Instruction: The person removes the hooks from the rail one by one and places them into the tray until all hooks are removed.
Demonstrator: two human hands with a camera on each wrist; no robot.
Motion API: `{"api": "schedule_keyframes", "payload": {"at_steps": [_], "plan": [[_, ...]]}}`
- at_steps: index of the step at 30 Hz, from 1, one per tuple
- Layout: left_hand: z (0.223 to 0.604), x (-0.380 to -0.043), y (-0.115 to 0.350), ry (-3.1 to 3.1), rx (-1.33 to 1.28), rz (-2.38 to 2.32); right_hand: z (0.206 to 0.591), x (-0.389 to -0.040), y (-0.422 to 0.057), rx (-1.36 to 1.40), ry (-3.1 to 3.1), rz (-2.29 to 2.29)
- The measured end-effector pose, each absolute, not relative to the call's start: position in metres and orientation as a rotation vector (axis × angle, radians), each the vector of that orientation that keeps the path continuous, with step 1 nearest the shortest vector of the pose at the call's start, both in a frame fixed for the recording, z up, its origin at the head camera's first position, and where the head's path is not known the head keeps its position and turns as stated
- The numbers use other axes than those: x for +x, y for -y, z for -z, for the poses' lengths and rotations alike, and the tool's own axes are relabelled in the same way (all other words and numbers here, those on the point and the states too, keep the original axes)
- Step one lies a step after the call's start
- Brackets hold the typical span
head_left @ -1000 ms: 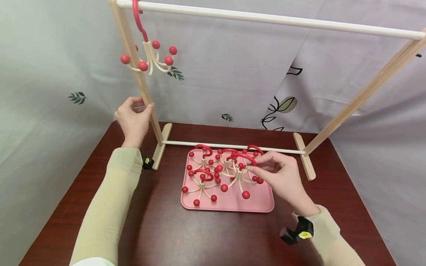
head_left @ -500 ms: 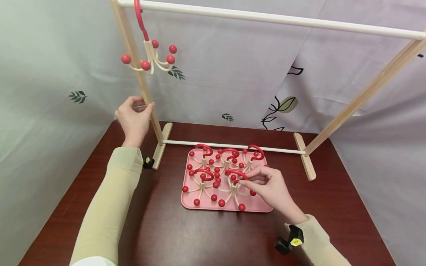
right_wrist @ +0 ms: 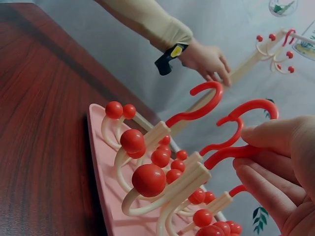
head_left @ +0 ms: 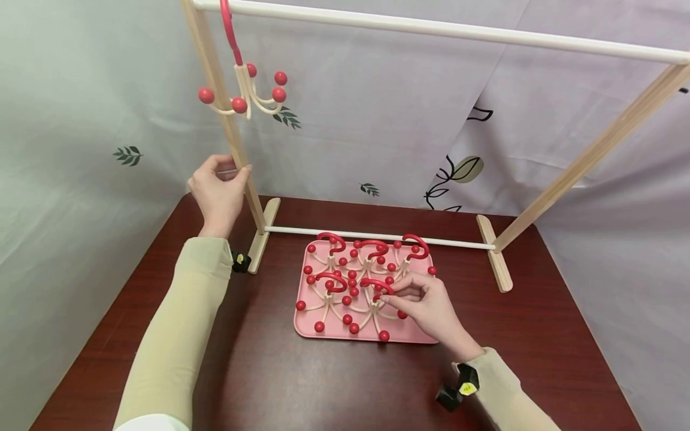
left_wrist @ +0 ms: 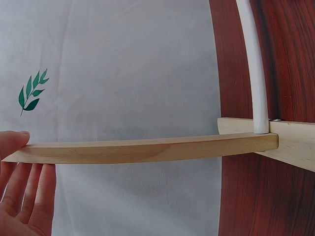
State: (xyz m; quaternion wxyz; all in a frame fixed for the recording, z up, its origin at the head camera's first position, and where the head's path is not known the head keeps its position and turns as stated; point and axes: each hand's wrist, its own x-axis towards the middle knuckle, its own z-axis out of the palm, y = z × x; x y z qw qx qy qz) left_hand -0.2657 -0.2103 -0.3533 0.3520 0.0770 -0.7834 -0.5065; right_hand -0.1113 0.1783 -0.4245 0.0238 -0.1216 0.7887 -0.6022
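Observation:
My left hand (head_left: 218, 194) grips the wooden post (head_left: 232, 134) of a rack; the left wrist view has its thumb above the post (left_wrist: 147, 150) and fingers below. With thumb and fingers, my right hand (head_left: 428, 308) pinches the red hook of a multi-arm hanger (head_left: 375, 305) with red ball tips. That hanger stands upright at the front of a pink tray (head_left: 339, 334); whether it bears on the tray I cannot tell. Several similar hangers (head_left: 328, 299) stand around it. In the right wrist view, the held hanger's pale stem (right_wrist: 189, 182) is close to its neighbours.
Another such hanger (head_left: 242, 78) hangs at the left end of the white top bar (head_left: 431, 27). A lower white bar (head_left: 377, 236) runs behind the tray between the rack's feet. The right post (head_left: 587, 155) slants up at the right. Cloth walls enclose the dark table (head_left: 280, 383).
My right hand has moved left and toward the front of the tray with the hanger, lowering it beside the front-left one. My left hand has stayed on the post.

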Motion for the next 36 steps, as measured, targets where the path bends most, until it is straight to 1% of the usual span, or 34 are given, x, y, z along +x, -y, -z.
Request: {"api": "schedule_keyframes", "payload": {"at_steps": [14,36], "plan": [[0.354,-0.267,0.210,2.026,0.184,1.304,0.432,-0.111,-0.175,-0.371,-2.439,1.859],[0.357,-0.270,0.212,2.008,0.182,1.305,0.435,-0.109,-0.182,-0.353,-2.395,1.871]]}}
